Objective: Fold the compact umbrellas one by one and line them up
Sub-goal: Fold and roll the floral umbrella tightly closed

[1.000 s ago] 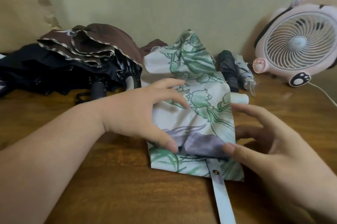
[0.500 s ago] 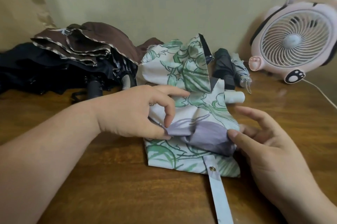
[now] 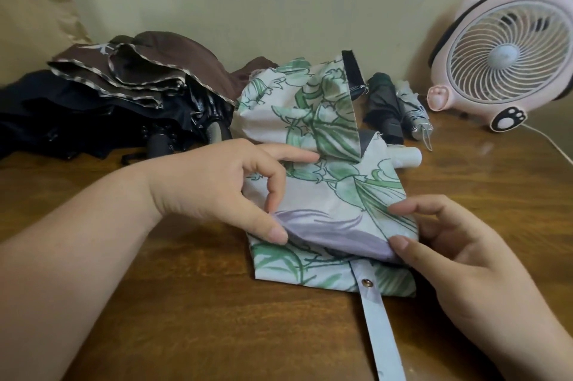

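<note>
A white umbrella with a green leaf print [image 3: 335,182] lies on the wooden table [image 3: 217,318] in front of me, its canopy loosely gathered and its white handle [image 3: 406,156] pointing right. My left hand [image 3: 223,188] pinches a fabric flap at the canopy's left edge between thumb and fingers, index finger stretched out. My right hand [image 3: 449,253] pinches the same purple-tinted fold at its right end. A pale blue closing strap [image 3: 378,328] with a snap runs toward me.
A brown umbrella [image 3: 148,70] and a black one [image 3: 77,120] lie heaped at the back left. Two folded umbrellas, dark green [image 3: 384,107] and silver [image 3: 412,114], lie side by side at the back. A pink desk fan [image 3: 508,52] stands at the right.
Both hands have closed in on the purple-tinted fold and now pinch it at each end. A canopy panel at the back has flipped up, showing its black lining.
</note>
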`<state>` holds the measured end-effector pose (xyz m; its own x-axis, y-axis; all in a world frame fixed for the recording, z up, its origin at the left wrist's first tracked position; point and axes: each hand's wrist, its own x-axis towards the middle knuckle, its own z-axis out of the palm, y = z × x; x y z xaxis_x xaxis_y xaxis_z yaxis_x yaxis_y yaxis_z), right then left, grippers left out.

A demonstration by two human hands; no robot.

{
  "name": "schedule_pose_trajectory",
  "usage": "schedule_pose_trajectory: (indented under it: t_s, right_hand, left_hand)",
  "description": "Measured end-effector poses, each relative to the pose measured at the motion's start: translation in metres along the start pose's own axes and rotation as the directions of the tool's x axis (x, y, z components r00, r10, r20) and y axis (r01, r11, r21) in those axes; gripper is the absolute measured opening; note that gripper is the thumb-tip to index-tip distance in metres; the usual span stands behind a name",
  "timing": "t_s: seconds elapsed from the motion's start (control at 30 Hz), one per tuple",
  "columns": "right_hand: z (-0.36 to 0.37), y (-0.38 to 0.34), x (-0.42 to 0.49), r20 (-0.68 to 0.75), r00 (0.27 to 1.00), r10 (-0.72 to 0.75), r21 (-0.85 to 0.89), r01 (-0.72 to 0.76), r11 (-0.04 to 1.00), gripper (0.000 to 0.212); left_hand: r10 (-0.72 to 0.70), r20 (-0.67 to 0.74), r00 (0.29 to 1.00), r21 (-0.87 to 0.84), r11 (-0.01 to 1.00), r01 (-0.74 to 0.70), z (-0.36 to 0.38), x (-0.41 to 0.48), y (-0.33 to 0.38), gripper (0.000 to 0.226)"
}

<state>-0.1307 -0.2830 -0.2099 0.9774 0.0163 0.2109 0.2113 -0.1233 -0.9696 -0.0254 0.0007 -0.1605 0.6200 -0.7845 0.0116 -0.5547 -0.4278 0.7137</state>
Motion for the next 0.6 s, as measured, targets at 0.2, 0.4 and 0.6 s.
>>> schedule_pose_trajectory:
  t_s: [0.2, 0.4, 0.6]
  right_hand:
    - [0.0, 0.001, -0.003, -0.036, 0.999, -0.024, -0.144, 0.019, 0.989, 0.047]
    - [0.0, 0.0, -0.006, -0.034, 0.996, -0.084, -0.299, 0.07, 0.952, 0.025]
    - [-0.001, -0.002, -0.009, -0.044, 0.992, -0.114, -0.546, 0.072, 0.835, 0.018]
  left_hand:
    - [-0.154, -0.158, 0.975, 0.138, 0.974, 0.177, 0.012, 0.01, 0.004, 0.04]
    - [-0.263, 0.042, 0.964, 0.4, 0.888, 0.225, 0.021, 0.008, 0.014, 0.076]
    - [-0.273, 0.066, 0.96, 0.532, 0.824, 0.198, 0.022, 0.013, 0.005, 0.075]
